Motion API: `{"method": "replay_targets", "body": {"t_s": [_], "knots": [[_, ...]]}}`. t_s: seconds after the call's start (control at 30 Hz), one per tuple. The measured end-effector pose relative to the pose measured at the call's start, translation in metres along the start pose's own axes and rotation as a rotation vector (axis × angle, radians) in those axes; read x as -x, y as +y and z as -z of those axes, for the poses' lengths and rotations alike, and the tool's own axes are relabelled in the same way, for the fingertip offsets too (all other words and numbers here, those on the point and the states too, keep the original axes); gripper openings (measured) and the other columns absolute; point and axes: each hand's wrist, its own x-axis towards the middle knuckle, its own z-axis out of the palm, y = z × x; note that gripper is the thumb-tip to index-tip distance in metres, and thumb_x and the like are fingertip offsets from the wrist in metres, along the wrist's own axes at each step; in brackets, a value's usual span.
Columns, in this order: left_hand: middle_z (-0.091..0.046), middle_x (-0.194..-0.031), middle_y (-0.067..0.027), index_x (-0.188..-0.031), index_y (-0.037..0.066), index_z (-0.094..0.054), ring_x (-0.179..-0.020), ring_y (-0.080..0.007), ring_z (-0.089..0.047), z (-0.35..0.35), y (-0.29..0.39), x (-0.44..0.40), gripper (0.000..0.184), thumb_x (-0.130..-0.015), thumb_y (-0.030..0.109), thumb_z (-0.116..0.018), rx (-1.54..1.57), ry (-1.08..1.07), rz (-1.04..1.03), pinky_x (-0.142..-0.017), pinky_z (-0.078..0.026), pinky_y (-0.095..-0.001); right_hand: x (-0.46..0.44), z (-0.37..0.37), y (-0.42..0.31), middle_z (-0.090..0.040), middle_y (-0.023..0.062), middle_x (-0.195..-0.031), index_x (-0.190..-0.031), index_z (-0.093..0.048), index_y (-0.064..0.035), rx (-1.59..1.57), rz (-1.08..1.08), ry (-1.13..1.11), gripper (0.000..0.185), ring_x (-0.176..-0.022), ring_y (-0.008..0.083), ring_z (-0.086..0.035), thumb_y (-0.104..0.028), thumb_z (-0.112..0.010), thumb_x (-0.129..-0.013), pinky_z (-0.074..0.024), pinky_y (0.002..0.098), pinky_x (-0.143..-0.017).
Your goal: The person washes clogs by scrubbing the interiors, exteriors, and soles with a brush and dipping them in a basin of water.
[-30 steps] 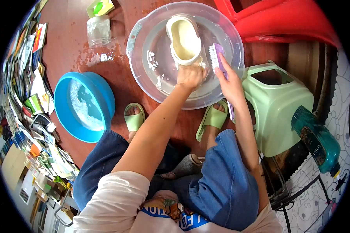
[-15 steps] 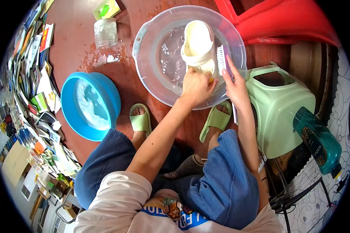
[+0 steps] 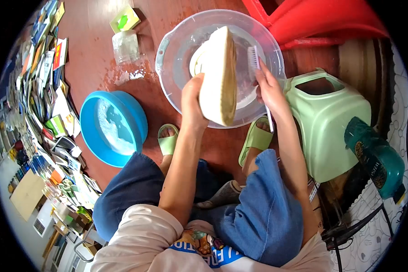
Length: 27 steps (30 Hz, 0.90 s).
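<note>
A cream-coloured clog (image 3: 218,81) is tipped onto its side, its sole edge turned toward the right. My left hand (image 3: 195,102) is closed around its left side near the lower end. Under and beyond the clog stands a large clear plastic basin (image 3: 167,86) with some water in it. My right hand (image 3: 269,88) grips a scrubbing brush (image 3: 254,63) with white bristles and a long pale handle, over the basin's right side. The bristles face left toward the clog, with a gap between them.
At the left stands a blue basin (image 3: 143,120) of sudsy water. A red plastic stool (image 3: 322,22), a light green plastic stool (image 3: 335,131) and a teal bottle (image 3: 378,158) are at the right. A soap box (image 3: 125,19) and plastic bag (image 3: 125,46) lie on the floor. Books line the left.
The clog has been turned from opening-up onto its side and lifted nearer to me. My left hand has moved left with it. My right hand has shifted slightly, still holding the brush.
</note>
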Motion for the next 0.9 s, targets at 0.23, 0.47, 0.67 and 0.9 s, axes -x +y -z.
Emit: {"method": "replay_targets", "body": {"t_s": [0.23,0.47,0.67,0.9], "knots": [[-0.063,-0.120,-0.0167,-0.120,-0.002,-0.059,-0.110,-0.0291,-0.060,0.048,0.006,-0.022,0.043,-0.097,0.028,-0.040,0.499,-0.017,-0.058,-0.099,-0.048,-0.0422,-0.055,-0.021,0.019,-0.052,0.0235,-0.137,-0.150,-0.033,-0.0149,0.755,0.154,0.131,0.054,-0.126,0.0378,-0.051,-0.036,-0.043,-0.101,-0.0402,0.0402,-0.104],[-0.050,-0.141,-0.0128,-0.137,0.008,-0.048,-0.131,-0.0310,-0.046,0.018,0.022,-0.013,0.044,-0.102,0.033,-0.040,0.583,-0.129,0.050,-0.114,-0.033,-0.0507,0.014,-0.015,0.007,-0.040,0.0200,-0.149,-0.150,-0.033,-0.0063,0.146,0.267,-0.147,0.055,-0.136,0.0286,-0.043,-0.025,-0.050,-0.100,-0.0339,0.0350,-0.109],[-0.048,-0.144,-0.0135,-0.138,0.006,-0.047,-0.133,-0.0304,-0.044,-0.025,0.032,0.004,0.044,-0.103,0.030,-0.038,0.846,-0.254,0.156,-0.116,-0.028,-0.0510,0.052,-0.022,-0.020,-0.030,0.0229,-0.149,-0.154,-0.006,-0.0041,0.286,0.683,-0.118,0.106,-0.136,0.0357,-0.036,-0.016,-0.078,-0.077,-0.0364,0.0395,-0.108],[-0.056,-0.134,-0.0084,-0.122,0.004,-0.056,-0.133,-0.0256,-0.042,-0.051,0.048,0.018,0.034,-0.104,0.027,-0.039,0.847,-0.223,0.059,-0.120,-0.015,-0.0460,0.040,-0.040,-0.036,-0.041,0.0264,-0.125,-0.155,0.003,-0.0070,0.493,0.794,0.103,0.131,-0.114,0.0442,-0.048,-0.021,-0.089,-0.062,-0.0411,0.0495,-0.099]]}}
